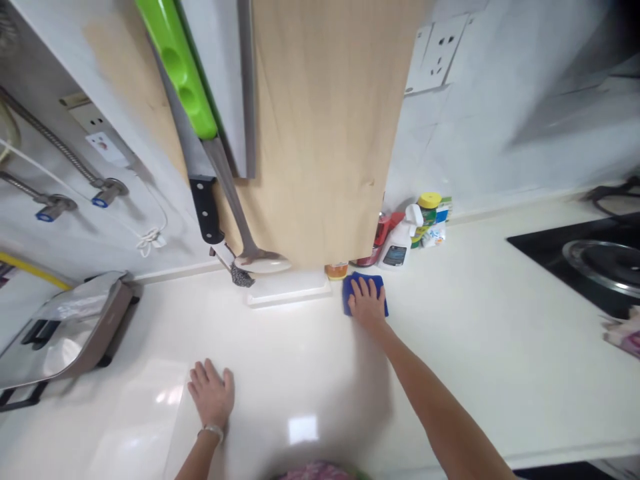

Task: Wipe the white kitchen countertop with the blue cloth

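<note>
A folded blue cloth (380, 293) lies on the white countertop (300, 353), close to the bottles by the wall. Spread over the cloth, my right hand (367, 304) presses it down with its fingers apart and its arm stretched forward. My left hand (212, 393), a bracelet at its wrist, rests flat on the counter with fingers extended and nothing in it. Just beyond the cloth stand a white spray bottle (398, 245) and a small orange-brown jar (337, 271).
A green-handled spoon (240, 220) and a black-handled knife (206, 210) hang low over the counter at the wooden panel (325, 133). An electric pan with a glass lid (70, 333) sits at left. A black stove (600, 263) is at right. Yellow-capped container (429, 207) stands behind the spray bottle.
</note>
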`<action>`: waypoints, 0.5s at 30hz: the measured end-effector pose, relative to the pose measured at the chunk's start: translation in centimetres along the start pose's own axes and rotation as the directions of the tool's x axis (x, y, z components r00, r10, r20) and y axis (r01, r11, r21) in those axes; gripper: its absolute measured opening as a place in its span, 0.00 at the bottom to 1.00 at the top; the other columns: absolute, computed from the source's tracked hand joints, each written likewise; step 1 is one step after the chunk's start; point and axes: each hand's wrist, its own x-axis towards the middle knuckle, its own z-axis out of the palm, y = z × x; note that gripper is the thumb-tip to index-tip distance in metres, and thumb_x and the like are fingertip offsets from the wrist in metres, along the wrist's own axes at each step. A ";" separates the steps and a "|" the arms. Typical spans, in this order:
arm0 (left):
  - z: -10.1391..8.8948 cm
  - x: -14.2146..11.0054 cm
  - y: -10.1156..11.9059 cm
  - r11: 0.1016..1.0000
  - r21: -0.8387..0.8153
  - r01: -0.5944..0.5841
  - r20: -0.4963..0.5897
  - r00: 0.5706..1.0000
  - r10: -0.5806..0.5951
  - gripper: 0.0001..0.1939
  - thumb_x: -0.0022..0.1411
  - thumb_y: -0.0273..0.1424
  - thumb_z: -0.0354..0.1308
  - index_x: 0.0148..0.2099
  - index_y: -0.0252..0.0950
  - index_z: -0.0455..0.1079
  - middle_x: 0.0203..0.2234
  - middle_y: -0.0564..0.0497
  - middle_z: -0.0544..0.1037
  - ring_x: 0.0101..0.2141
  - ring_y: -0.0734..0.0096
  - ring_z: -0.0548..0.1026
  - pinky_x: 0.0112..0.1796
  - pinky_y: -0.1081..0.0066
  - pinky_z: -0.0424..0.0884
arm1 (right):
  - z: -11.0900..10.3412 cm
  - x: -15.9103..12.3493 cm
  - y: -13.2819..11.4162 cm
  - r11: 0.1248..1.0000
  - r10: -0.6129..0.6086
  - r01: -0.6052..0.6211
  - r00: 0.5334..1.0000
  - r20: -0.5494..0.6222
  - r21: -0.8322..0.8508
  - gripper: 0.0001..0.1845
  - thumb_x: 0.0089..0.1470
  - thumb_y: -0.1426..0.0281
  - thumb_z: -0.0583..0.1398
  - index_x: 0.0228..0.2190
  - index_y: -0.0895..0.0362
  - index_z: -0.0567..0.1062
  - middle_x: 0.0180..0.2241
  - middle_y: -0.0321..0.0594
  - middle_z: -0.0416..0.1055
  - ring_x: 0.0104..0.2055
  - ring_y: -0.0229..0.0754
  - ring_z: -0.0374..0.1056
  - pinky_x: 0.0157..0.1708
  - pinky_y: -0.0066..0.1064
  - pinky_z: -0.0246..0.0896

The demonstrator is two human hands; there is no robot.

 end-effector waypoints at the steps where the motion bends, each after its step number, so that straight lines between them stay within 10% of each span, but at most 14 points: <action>1: 0.0 -0.1 0.0 1.000 -0.004 -0.006 -0.005 1.000 0.006 0.36 0.68 0.41 0.37 0.66 0.16 0.56 0.64 0.20 0.58 0.68 0.37 0.49 0.63 0.39 0.50 | -0.1 -0.9 -0.6 1.000 0.001 -0.001 1.000 -0.005 0.002 0.31 0.64 0.63 0.44 0.66 0.56 0.60 0.68 0.46 0.56 0.70 0.61 0.44 0.67 0.62 0.27; 15: 1.0 -0.7 -0.7 0.995 -0.102 0.017 -0.006 1.000 -0.018 0.37 0.68 0.40 0.40 0.67 0.14 0.54 0.66 0.19 0.54 0.69 0.35 0.44 0.64 0.38 0.45 | -3.0 -15.2 -16.2 0.964 -0.209 0.197 0.977 0.053 0.179 0.31 0.63 0.62 0.49 0.66 0.55 0.60 0.69 0.47 0.54 0.71 0.62 0.42 0.68 0.66 0.28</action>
